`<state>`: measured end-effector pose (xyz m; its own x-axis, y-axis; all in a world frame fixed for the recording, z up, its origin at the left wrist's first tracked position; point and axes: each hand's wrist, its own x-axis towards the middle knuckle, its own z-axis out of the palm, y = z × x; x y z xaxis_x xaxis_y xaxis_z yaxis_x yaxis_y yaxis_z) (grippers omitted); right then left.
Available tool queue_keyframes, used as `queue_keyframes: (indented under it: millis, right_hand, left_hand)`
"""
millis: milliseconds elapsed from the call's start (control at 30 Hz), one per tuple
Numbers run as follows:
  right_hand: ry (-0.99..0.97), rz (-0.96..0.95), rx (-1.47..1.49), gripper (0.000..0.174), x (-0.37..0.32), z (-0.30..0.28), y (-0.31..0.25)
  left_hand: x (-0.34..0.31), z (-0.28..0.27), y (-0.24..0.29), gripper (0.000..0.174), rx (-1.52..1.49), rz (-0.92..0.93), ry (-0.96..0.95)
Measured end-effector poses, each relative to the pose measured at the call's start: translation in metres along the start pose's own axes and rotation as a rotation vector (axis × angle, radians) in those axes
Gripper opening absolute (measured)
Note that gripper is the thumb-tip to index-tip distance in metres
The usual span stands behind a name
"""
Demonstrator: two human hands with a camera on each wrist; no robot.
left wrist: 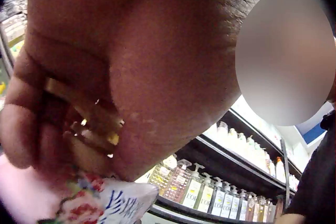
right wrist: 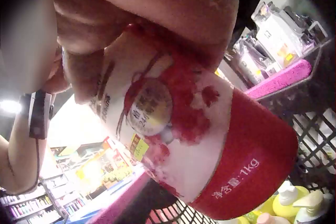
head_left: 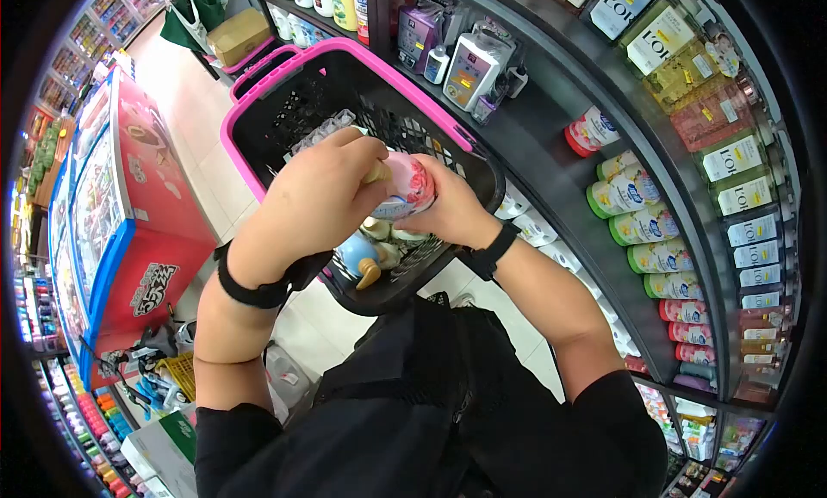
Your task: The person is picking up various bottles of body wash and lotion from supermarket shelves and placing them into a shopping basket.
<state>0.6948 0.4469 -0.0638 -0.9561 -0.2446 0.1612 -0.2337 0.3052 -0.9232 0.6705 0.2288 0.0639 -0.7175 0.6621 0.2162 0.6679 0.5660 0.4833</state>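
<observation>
Above the basket, a pink bottle (head_left: 412, 186) with a red floral print is held in both hands. My right hand (head_left: 457, 212) grips its body. The fingers of my left hand (head_left: 320, 188) curl round its gold-coloured top (head_left: 377, 172), which the left wrist view shows partly hidden in the palm (left wrist: 152, 61). In the right wrist view the bottle (right wrist: 189, 129) tilts, its red base low at the right. Beneath the hands, the black basket with a pink rim (head_left: 379, 65) holds a blue bottle (head_left: 353, 255) with a gold pump and other containers.
Shelves (head_left: 534, 145) run along the right, with upright pump bottles in the left wrist view (left wrist: 205, 195) and bagged bottles (head_left: 474, 71) beside the basket. A red freezer (head_left: 164, 196) stands at the left on the pale floor (head_left: 194, 110). Boxes (head_left: 164, 451) lie at lower left.
</observation>
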Motion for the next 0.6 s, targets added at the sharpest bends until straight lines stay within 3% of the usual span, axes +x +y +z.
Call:
queue_keyframes:
  millis: [133, 167, 300, 333, 600]
  right_hand:
    - [-0.072, 0.034, -0.086, 0.085, 0.012, 0.002, 0.032]
    - [-0.085, 0.036, -0.114, 0.084, 0.014, 0.0, 0.034]
    - [-0.152, 0.142, -0.172, 0.069, -0.006, -0.009, 0.031]
    - [-0.155, 0.073, -0.245, 0.058, -0.013, -0.014, 0.032]
    - [0.057, -0.001, -0.44, 0.041, -0.056, -0.016, 0.051]
  left_hand:
    - [0.005, 0.032, -0.022, 0.023, 0.006, -0.06, 0.02]
    - [0.005, 0.041, -0.026, 0.028, 0.009, -0.099, -0.021]
    - [0.001, 0.071, -0.026, 0.023, 0.063, -0.066, -0.059]
    - [0.0, 0.078, -0.027, 0.023, 0.079, -0.065, -0.072]
    - [-0.014, 0.108, -0.014, 0.026, 0.161, -0.031, -0.182]
